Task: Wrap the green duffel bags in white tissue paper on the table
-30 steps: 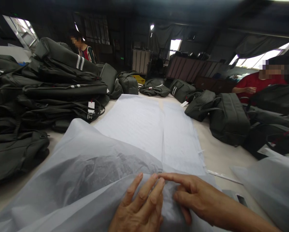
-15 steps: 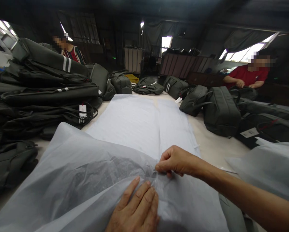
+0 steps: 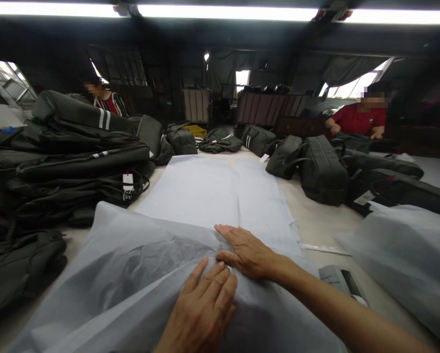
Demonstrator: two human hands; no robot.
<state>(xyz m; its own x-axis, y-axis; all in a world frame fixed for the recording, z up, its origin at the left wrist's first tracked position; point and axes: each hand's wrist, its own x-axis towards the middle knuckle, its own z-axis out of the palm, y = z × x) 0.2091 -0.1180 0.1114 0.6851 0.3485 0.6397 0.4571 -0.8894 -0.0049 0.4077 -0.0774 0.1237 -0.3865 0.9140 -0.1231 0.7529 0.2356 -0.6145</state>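
A large translucent plastic bag (image 3: 131, 289) lies crumpled before me, with a greyer, wrinkled area across its upper part. My left hand (image 3: 205, 299) rests flat on it, fingers stretched forward and slightly apart. Just beyond, my right hand (image 3: 247, 252) presses on the same plastic, its fingers extended and the thumb held away from them. The thumb is close to the left fingertips. Under and past the plastic bag spreads a stack of flat white plastic sheets or bags (image 3: 190, 189). What the plastic covers cannot be made out clearly.
Dark green bags (image 3: 80, 142) are piled at left, and more dark bags (image 3: 323, 169) line the table's right side. Another filled translucent bag (image 3: 407, 250) sits at right, near a grey device (image 3: 339, 282). One co-worker in red (image 3: 377, 120) handles a bag; another person (image 3: 111, 103) stands far left.
My right hand has opened from a pinch on the plastic and moved slightly left, laying its fingers out. My left hand stays nearly in place. The camera view has tipped upward.
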